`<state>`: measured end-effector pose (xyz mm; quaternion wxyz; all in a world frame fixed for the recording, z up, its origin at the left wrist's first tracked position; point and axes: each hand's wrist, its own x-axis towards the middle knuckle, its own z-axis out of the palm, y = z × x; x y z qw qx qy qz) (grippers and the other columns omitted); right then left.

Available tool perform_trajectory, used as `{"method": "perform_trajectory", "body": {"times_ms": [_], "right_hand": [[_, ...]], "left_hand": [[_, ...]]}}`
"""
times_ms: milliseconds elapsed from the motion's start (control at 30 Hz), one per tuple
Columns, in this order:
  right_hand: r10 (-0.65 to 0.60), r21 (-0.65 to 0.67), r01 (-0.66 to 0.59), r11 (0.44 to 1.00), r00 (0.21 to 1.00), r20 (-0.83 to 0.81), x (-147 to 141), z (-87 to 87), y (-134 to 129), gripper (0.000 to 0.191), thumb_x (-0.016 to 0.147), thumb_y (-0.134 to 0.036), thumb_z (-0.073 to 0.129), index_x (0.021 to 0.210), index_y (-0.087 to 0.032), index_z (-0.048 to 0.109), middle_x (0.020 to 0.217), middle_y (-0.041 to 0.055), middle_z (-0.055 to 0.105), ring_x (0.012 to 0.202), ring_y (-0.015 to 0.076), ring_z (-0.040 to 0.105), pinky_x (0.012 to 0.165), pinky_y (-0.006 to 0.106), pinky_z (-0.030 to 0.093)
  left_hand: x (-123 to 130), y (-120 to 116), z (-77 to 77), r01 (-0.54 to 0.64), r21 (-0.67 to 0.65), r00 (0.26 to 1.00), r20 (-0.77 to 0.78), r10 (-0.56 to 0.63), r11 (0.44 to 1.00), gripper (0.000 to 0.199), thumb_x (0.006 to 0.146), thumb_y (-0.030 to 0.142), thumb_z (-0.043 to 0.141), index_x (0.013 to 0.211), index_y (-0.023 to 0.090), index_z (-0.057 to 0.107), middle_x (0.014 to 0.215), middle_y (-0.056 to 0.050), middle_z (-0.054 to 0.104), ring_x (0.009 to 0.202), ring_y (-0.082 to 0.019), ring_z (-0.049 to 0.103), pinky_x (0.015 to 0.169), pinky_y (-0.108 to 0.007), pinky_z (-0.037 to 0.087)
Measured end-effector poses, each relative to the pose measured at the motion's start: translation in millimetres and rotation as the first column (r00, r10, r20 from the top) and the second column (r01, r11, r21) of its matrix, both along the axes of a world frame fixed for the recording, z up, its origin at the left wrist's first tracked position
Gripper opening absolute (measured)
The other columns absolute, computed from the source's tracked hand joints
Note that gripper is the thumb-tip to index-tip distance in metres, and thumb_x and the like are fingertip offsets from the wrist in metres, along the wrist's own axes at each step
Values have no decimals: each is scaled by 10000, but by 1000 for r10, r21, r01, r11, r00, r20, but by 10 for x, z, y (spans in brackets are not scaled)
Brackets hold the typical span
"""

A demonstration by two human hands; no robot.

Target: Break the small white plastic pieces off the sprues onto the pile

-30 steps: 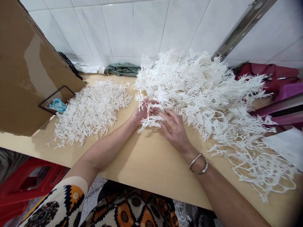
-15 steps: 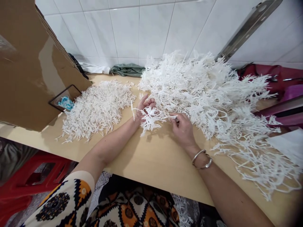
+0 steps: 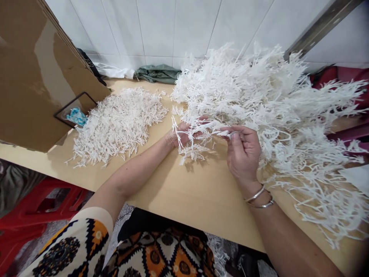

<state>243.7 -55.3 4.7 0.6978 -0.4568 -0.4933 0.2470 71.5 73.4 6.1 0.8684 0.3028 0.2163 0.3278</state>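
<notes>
A white branched plastic sprig (image 3: 192,152) hangs just above the table between my two hands. My left hand (image 3: 181,134) is behind it, fingers curled around its stems and partly hidden by the strands. My right hand (image 3: 244,154) is closed in a pinch at the sprig's right end. A thin greyish curved piece shows at those fingertips, too small to name. To the left lies a low heap of short white plastic pieces (image 3: 121,123). Behind and right of my hands spreads a larger tangled pile of white branched plastic (image 3: 245,88).
A big cardboard box (image 3: 43,84) stands at the left, with a blue-and-white item (image 3: 77,116) at its base. A dark green cloth (image 3: 157,74) lies along the tiled wall. A metal bar (image 3: 323,29) leans at the right. Below the table is a red stool (image 3: 54,204).
My right hand has moved right and slightly up, still pinching the sprig. My left hand has shifted a little right, its fingers now reaching in among the strands. The view has moved closer.
</notes>
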Motion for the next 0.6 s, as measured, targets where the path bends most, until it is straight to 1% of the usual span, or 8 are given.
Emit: {"method": "perform_trajectory", "body": {"times_ms": [100,167,267,333,367,433,533,600], "right_hand": [[66,-8,-66,998,997,-34,-31,21,-25,211,1021,-456,692,1120,-274,731,1032,43,807,962,204,764,922,390,613],[125,-36,-127,991,991,-52,-35,19,-29,184,1008,-430,718,1112,-280,739,1002,29,809,919,191,755,904,366,603],[213,-84,-215,973,977,-30,-29,-7,-26,159,979,-358,767,1122,-294,737,1048,10,798,995,180,745,957,339,578],[235,-113,-233,966,972,2,-22,-35,-24,161,977,-339,766,1128,-292,738,1107,21,779,1084,192,729,977,336,572],[226,-124,-223,967,974,8,-18,-52,-24,181,975,-338,765,1148,-293,735,1143,28,767,1097,193,720,961,329,577],[188,-154,-188,970,982,-15,-8,-87,-28,258,968,-341,772,1216,-308,710,1165,25,745,1004,173,717,864,297,589],[123,-224,-136,965,990,-71,8,-129,-36,333,959,-362,779,1268,-324,661,1086,3,731,783,131,680,724,268,578],[75,-243,-92,966,994,-81,16,-140,-34,316,953,-379,779,1236,-309,658,1077,5,736,798,136,685,735,270,586]], "left_hand": [[-63,-78,97,121,50,992,-38,-119,991,203,930,197,679,1110,142,755,1035,-82,806,852,-163,766,828,-298,592],[-115,-139,158,179,67,983,-62,-175,982,242,937,292,720,1125,143,753,1002,-75,792,809,-159,748,773,-292,579],[-175,-231,248,261,144,962,-123,-244,955,451,845,458,860,1161,159,744,962,-47,755,732,-116,688,674,-241,521],[-196,-277,305,300,192,946,-185,-266,934,514,784,469,921,1149,160,735,892,-18,712,674,-78,631,617,-207,462],[-201,-291,328,316,214,938,-218,-270,924,503,784,457,927,1136,154,731,870,-8,691,662,-62,608,601,-193,435],[-196,-298,351,355,255,916,-286,-281,899,486,805,442,917,1144,150,726,874,-5,680,653,-47,585,596,-187,416],[-162,-272,320,362,302,910,-319,-265,882,514,765,383,953,1158,141,728,937,-28,718,728,-66,634,693,-211,486],[-138,-259,278,318,313,926,-303,-224,895,495,745,332,967,1137,133,738,942,-31,732,783,-78,663,755,-219,513]]}}
